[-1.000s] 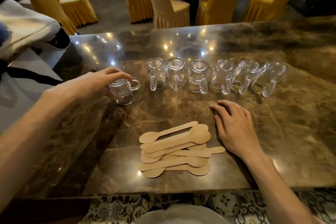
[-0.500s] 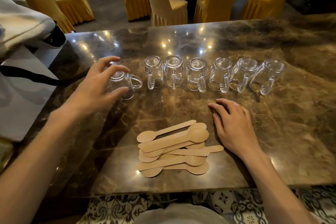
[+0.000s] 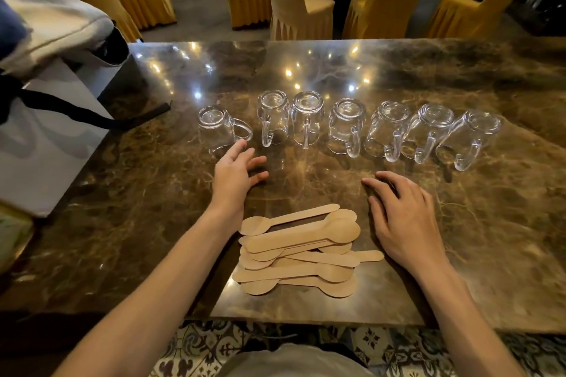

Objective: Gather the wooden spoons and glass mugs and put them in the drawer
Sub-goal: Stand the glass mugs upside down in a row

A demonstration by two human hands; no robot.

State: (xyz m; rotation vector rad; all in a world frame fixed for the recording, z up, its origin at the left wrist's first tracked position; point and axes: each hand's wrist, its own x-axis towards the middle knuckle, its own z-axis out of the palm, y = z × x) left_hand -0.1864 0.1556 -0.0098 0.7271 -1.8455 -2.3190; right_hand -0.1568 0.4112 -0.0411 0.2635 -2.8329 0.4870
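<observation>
We see 7 glass mugs point(image 3: 346, 128) upside down in a row beyond the pile of wooden spoons point(image 3: 298, 249), the left hand point(image 3: 235, 176) just beyond the pile's left end, fingers spread and empty, the right hand point(image 3: 404, 220) flat beside its right end, fingers loose.

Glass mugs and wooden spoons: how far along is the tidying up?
Barely begun. Done: nothing stored; seven glass mugs sit upside down in a row on the table, wooden spoons piled nearer. In hand: nothing; the left hand is open by the leftmost mug, the right hand rests beside the spoons. Left: all of it needs putting away.
</observation>
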